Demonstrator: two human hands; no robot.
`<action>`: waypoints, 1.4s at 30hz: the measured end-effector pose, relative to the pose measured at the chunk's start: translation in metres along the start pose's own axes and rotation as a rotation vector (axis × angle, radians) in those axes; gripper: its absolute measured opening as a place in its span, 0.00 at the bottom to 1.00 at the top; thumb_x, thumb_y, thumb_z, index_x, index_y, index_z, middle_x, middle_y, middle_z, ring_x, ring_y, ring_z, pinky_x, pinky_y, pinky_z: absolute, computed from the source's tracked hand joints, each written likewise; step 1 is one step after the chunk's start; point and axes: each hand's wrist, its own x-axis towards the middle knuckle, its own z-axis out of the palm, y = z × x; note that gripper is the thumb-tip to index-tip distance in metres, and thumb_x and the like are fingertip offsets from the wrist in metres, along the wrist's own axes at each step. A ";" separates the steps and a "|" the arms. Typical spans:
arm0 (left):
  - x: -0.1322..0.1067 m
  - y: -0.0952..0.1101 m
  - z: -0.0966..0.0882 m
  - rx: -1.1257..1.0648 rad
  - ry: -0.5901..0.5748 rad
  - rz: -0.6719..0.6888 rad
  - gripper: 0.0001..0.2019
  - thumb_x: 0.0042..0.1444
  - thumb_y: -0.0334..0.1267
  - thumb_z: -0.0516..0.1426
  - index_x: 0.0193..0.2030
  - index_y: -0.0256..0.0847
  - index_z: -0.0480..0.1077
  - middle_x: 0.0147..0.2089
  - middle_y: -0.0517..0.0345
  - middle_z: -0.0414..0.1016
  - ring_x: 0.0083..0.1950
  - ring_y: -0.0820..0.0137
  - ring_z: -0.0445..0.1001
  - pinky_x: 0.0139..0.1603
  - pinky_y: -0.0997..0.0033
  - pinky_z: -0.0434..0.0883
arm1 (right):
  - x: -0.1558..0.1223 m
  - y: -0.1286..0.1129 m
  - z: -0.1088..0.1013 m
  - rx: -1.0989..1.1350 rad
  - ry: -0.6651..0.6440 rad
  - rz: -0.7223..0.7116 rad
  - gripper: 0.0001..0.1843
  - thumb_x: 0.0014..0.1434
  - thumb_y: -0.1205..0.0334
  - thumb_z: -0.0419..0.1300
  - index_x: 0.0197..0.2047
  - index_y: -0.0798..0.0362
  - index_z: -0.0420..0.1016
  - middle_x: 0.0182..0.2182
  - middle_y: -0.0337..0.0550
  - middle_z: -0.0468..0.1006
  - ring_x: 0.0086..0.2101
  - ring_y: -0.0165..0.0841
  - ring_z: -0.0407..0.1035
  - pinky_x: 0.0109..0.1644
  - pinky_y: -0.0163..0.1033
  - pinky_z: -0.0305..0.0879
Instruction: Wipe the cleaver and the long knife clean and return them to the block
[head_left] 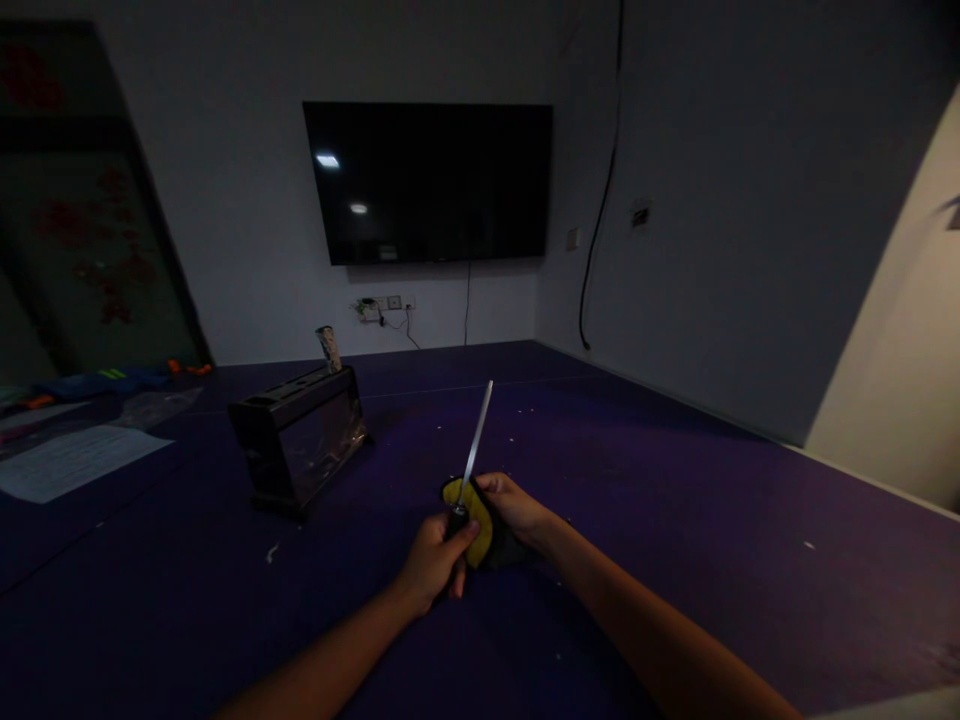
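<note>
My left hand (436, 560) is closed round the dark handle of a sharpening steel (478, 436), a long thin bright rod pointing up and away from me. Its thumb lies on the handle beside a yellow and dark grey cloth (481, 538). With fingers bent, my right hand (512, 505) grips that cloth from the right, close by the base of the rod. Part of the cloth lies behind the handle, and some fingers are hidden. To the left stands a black knife block (296, 430) with clear sides; one patterned handle (328, 348) sticks up from its top.
The purple tabletop (660, 480) has small white scraps on it. Far left lie a sheet of paper (79, 460), clear plastic (159, 405) and blue and orange items (112, 382). A television (431, 185) hangs on the wall behind; a black cable (606, 190) runs down the right wall.
</note>
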 end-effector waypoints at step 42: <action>0.000 0.000 0.001 0.065 -0.036 0.022 0.25 0.46 0.59 0.54 0.35 0.36 0.62 0.12 0.68 0.61 0.09 0.78 0.57 0.10 0.80 0.51 | -0.001 -0.009 -0.001 0.037 0.016 -0.049 0.16 0.38 0.71 0.59 0.35 0.57 0.77 0.28 0.43 0.79 0.27 0.31 0.72 0.35 0.35 0.67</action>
